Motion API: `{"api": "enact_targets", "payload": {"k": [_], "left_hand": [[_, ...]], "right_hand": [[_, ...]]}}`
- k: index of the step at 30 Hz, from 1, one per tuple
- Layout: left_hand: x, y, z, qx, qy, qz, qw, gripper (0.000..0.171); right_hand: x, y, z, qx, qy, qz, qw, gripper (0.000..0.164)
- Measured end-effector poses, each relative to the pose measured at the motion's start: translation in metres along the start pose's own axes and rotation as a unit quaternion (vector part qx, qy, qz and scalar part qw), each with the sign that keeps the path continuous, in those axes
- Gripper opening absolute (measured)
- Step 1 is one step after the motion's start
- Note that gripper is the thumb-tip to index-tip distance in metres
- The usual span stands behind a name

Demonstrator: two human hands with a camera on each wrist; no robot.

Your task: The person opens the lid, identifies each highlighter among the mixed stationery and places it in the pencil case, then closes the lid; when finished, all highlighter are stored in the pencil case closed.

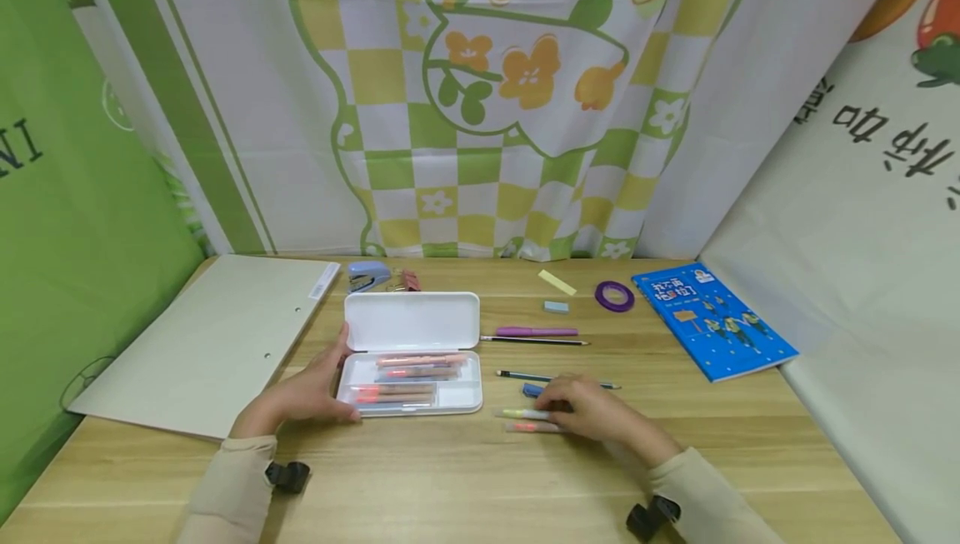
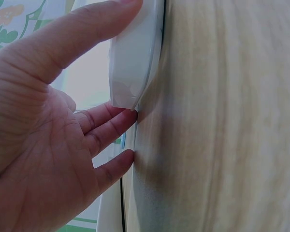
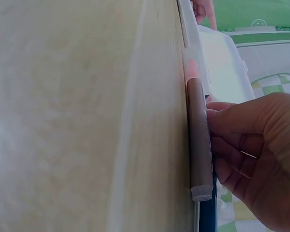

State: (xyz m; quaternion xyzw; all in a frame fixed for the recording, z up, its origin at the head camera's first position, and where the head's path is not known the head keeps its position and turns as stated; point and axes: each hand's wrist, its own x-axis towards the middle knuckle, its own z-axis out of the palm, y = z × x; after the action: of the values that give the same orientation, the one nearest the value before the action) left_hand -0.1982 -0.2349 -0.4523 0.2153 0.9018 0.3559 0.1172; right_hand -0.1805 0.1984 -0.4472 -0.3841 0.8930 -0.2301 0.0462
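Observation:
A white pencil case (image 1: 412, 321) stands with its lid raised, several pens in its lower half. My left hand (image 1: 311, 386) holds its left end, thumb at the front corner and fingers by the lid. In the left wrist view, that thumb lies along the white case (image 2: 135, 58). My right hand (image 1: 592, 411) pinches a yellow-tipped highlighter (image 1: 525, 414) at its right end. Just in front lies a pink-tipped highlighter (image 1: 528, 427); in the right wrist view this highlighter (image 3: 199, 135) partly hides the fingertips. A blue-capped pen (image 1: 532, 391) shows behind the hand.
Two pencils and a purple pen (image 1: 536, 331) lie right of the case. Farther back are a blue eraser (image 1: 557, 307), a yellow strip (image 1: 557, 281), purple tape (image 1: 615, 296) and a stapler (image 1: 367, 275). A folder (image 1: 210, 344) lies left, a blue book (image 1: 712, 319) right.

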Motion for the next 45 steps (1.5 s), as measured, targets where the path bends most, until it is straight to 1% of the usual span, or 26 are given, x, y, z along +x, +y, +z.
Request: {"api": "enact_targets", "payload": {"k": [2,4,5,7,9,11,12,14,16,21,22,25,28,32,37,41,45], "left_hand": [[0.0,0.0,0.0,0.0,0.001,0.002,1.0,0.134],[0.0,0.0,-0.001,0.0,0.002,0.003,1.0,0.134],[0.0,0.0,-0.001,0.0,0.001,0.002,1.0,0.133],[0.001,0.0,-0.001,0.0,0.001,0.002,1.0,0.133],[0.0,0.0,-0.001,0.001,0.001,0.002,1.0,0.133],[0.0,0.0,-0.001,0.001,0.001,0.001,1.0,0.133],[0.0,0.0,-0.001,0.002,0.0,0.002,1.0,0.133],[0.0,0.0,-0.001,0.002,0.0,0.002,1.0,0.134],[0.0,0.001,-0.001,-0.001,0.0,0.0,1.0,0.134],[0.0,0.0,0.0,-0.002,0.0,-0.002,1.0,0.134],[0.0,0.0,0.001,-0.001,0.0,-0.001,1.0,0.134],[0.0,-0.002,0.001,0.0,0.002,0.001,1.0,0.134],[0.0,-0.002,0.002,0.0,0.005,0.003,1.0,0.134],[0.0,-0.004,0.002,-0.003,0.004,0.002,1.0,0.134],[0.001,-0.006,0.002,-0.004,0.0,0.003,1.0,0.135],[0.001,-0.004,0.001,0.001,0.002,0.006,1.0,0.135],[-0.001,0.001,-0.001,0.002,0.0,0.005,1.0,0.134]], "right_hand": [[0.001,0.001,0.0,0.003,0.001,0.003,1.0,0.015],[0.002,0.002,0.0,0.019,0.005,0.011,1.0,0.015],[0.002,0.003,0.0,0.033,0.008,0.014,0.999,0.015],[0.002,0.004,0.0,0.076,0.006,0.03,0.997,0.015],[0.003,0.005,-0.002,0.134,0.004,0.047,0.99,0.015],[0.004,0.004,-0.004,0.19,-0.003,0.072,0.979,0.015],[0.005,0.004,-0.005,0.213,-0.005,0.087,0.973,0.015],[0.009,0.001,-0.008,0.241,-0.004,0.1,0.965,0.015],[0.013,-0.001,-0.01,0.232,0.0,0.097,0.968,0.015],[0.029,-0.006,-0.013,0.164,0.014,0.045,0.985,0.016],[0.033,-0.007,-0.013,0.158,0.018,0.035,0.987,0.015],[0.05,-0.011,-0.011,0.158,0.029,0.009,0.987,0.015],[0.071,-0.015,-0.007,0.167,0.044,-0.008,0.985,0.014],[0.1,-0.025,0.001,0.165,0.055,-0.009,0.985,0.014],[0.132,-0.037,0.014,0.146,0.051,-0.014,0.988,0.011],[0.149,-0.045,0.025,0.129,0.046,-0.033,0.99,0.011],[0.156,-0.05,0.035,0.108,0.042,-0.051,0.992,0.011]]}}
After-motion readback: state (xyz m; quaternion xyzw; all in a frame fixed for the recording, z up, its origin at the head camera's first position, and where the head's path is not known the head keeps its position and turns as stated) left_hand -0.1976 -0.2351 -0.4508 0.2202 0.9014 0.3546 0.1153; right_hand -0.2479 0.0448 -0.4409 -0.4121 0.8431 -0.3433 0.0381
